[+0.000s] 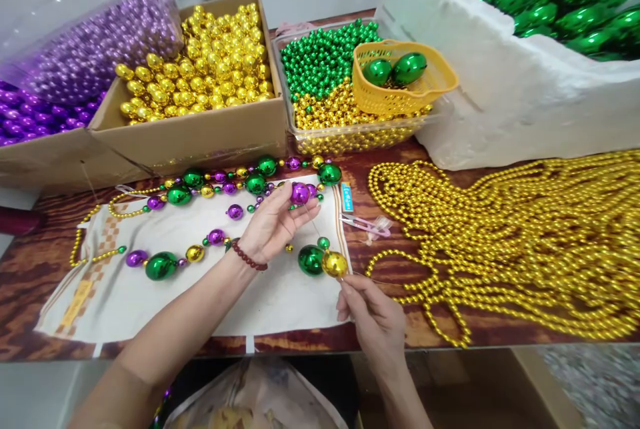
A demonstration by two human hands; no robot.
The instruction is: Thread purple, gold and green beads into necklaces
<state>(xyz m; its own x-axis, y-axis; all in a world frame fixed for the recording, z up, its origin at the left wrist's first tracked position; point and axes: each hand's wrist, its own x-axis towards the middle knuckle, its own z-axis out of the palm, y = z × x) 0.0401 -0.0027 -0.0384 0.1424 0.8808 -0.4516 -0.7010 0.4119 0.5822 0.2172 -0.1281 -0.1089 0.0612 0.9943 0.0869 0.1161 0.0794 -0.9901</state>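
Observation:
My left hand, with a beaded bracelet at its wrist, is raised over the white towel. Its fingers close around a shiny purple bead. From there a thin string runs down to a small green bead and a large gold bead. A large green bead rests beside the gold one. My right hand pinches the string just below the gold bead, fingertips close against it. A bead strand of purple, green and gold lies along the towel, passing partly behind my left forearm.
Behind stand a carton of gold beads, purple beads in a bag, a clear bin and a yellow basket. A foam box holds green beads. Gold bead chains cover the right; pink-handled scissors lie nearby.

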